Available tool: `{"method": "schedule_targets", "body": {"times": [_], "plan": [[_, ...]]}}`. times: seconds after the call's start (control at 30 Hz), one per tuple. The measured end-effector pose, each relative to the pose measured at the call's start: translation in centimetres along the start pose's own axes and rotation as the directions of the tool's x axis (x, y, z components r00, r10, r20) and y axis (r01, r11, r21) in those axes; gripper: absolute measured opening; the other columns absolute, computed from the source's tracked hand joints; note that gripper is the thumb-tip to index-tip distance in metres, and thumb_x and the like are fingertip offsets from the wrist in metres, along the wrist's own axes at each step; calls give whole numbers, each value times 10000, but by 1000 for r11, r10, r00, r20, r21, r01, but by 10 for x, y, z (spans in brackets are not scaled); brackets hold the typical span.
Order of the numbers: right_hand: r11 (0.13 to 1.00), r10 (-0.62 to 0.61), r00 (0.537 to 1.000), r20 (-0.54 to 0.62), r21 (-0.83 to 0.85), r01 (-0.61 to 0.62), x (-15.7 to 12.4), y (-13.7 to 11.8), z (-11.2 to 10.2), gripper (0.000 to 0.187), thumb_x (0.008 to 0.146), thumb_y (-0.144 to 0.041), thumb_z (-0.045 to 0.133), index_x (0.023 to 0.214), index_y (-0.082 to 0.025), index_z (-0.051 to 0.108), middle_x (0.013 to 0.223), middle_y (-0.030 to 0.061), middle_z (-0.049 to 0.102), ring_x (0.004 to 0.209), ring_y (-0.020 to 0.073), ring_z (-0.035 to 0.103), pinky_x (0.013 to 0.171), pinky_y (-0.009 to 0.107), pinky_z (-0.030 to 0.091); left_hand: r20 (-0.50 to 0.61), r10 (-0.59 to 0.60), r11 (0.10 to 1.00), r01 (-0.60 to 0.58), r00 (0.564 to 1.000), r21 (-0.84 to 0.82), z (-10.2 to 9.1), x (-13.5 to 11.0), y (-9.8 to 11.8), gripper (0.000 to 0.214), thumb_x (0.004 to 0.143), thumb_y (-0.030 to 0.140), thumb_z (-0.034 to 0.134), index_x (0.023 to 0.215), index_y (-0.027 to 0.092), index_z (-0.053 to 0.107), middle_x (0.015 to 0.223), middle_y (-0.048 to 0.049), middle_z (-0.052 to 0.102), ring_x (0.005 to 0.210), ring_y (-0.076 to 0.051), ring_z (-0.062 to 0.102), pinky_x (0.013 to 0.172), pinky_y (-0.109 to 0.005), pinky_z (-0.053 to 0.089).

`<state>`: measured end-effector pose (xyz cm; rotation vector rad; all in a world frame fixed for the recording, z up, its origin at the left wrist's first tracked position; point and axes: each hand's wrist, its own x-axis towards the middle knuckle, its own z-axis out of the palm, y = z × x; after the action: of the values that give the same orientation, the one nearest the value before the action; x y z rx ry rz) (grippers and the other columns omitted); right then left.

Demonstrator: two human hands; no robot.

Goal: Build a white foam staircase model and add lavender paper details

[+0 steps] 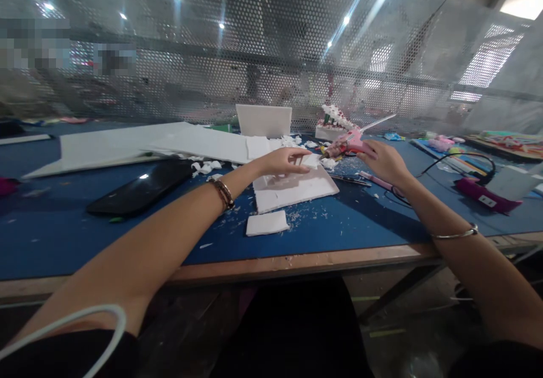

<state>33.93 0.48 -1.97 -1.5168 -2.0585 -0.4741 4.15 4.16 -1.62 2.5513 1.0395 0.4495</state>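
Head view, glue gun: pink plastic hot-glue gun [350, 142] with a clear rod out of its back, raised over the counter's middle, nozzle pointing left.
Right hand [385, 162]: closed around the glue gun's handle; thin silver bangle [455, 234] on the forearm.
Left hand [283, 162]: fingers partly curled beside a small white flat piece [311, 160] near the nozzle; whether it grips the piece, cannot tell.
White sheet: flat white rectangular sheet [303, 192] lying below the left hand.
Offcut: small white rectangular block [267, 223] in front of the sheet, amid white crumbs.
Phone: black glossy slab-shaped phone [142, 188], left of the sheet.
Panels: large white flat panels [123, 143] behind the phone; a white rectangular board [263, 120] standing upright farther back.
Counter: blue-topped counter [237, 250] with a wooden front edge.
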Motion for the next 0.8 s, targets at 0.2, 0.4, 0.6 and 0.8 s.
{"method": "schedule_targets", "body": {"times": [0.2, 0.4, 0.6, 0.8], "plan": [[1000, 22, 1000, -6, -15, -22, 0, 4, 1, 265, 839, -413, 433, 937, -203, 560, 910, 74, 636, 774, 213, 564, 570, 268, 326, -2, -2, 999, 2, 1000, -34, 0, 1, -1, 772, 704, 603, 541, 1354, 217, 385, 1351, -122, 434, 998, -259, 541, 735, -276, 405], [996, 77, 997, 20, -42, -76, 0, 5, 1, 322, 846, -432, 407, 1044, -221, 549, 1036, 90, 629, 890, 250, 571, 630, 291, 368, -5, 7, 999, -8, 1000, -39, 1, 0, 0, 751, 703, 592, 540, 1342, 224, 403, 1364, -112, 424, 1084, -276, 500, 787, -285, 404], [946, 310, 930, 199, -158, -282, 1, 48, -1, 478, 844, -522, 336, 1017, -152, 585, 1031, 178, 630, 861, 255, 574, 628, 303, 342, 2, -1, 999, 2, 1000, -33, 2, 1, -3, 776, 692, 575, 524, 1365, 218, 373, 1377, -101, 417, 1109, -283, 489, 820, -301, 398], [921, 380, 886, 266, -202, -334, -10, 101, -7, 616, 720, -617, 465, 749, -37, 669, 761, 276, 638, 635, 220, 571, 555, 318, 324, -18, 18, 999, -18, 1000, -36, 3, 2, -5, 782, 687, 567, 526, 1365, 209, 373, 1369, -106, 424, 1150, -291, 463, 863, -317, 385]]}}
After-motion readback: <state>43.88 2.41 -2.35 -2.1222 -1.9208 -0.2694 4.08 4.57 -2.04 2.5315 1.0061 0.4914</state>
